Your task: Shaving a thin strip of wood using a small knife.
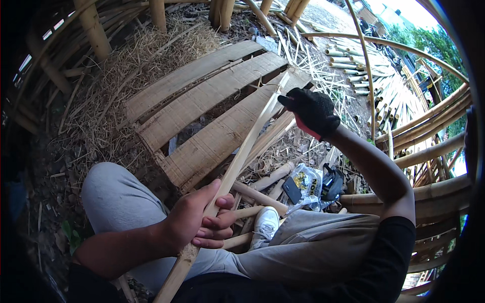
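A long, pale bamboo strip [247, 147] slants from my lap up over a wooden slatted platform [212, 139]. My bare left hand [204, 217] is wrapped round its lower part, just below a darker node. Near the strip's far end, my right hand [310, 111] wears a black glove with red on the palm side. Its fingers are closed right beside the strip, and what they hold is hidden. A thin curl or splinter stands off the strip close to those fingers. The strip's tip lies above the platform's far right corner.
Dry straw and shavings [146, 65] heap beyond the platform on the left. Right of my white shoe [265, 224] lie a dark phone-like object [291, 190] and a clear plastic bag [309, 184]. Cut bamboo poles [389, 96] are piled at far right, behind a curved bamboo frame [434, 149].
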A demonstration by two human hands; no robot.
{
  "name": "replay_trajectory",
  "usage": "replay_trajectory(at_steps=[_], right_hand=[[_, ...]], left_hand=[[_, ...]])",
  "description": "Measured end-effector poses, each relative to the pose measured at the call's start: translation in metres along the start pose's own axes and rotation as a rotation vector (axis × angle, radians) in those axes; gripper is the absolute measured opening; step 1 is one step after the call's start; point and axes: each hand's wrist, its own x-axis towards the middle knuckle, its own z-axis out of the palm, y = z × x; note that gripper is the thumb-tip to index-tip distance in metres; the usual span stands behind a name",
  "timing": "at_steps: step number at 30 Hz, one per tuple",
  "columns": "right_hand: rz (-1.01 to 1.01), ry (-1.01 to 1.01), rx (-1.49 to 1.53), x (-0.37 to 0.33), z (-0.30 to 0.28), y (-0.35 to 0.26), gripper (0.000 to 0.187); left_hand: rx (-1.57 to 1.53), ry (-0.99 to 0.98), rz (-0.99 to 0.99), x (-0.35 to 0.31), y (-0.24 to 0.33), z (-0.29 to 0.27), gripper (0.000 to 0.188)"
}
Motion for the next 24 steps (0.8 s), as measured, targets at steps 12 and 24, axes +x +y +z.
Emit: replay_trajectory(at_steps=[12,24], right_hand=[[-0.158,-0.242,-0.248,0.005,-0.01,-0.022,0.037],[0.416,-0.206,-0.313,0.007,0.0,0.116,0.043]], left_hand=[[0.014,0.008,0.016,0.001,-0.001,-0.002,0.039],[0.08,0.026,0.0,0.001,-0.004,0.001,0.04]])
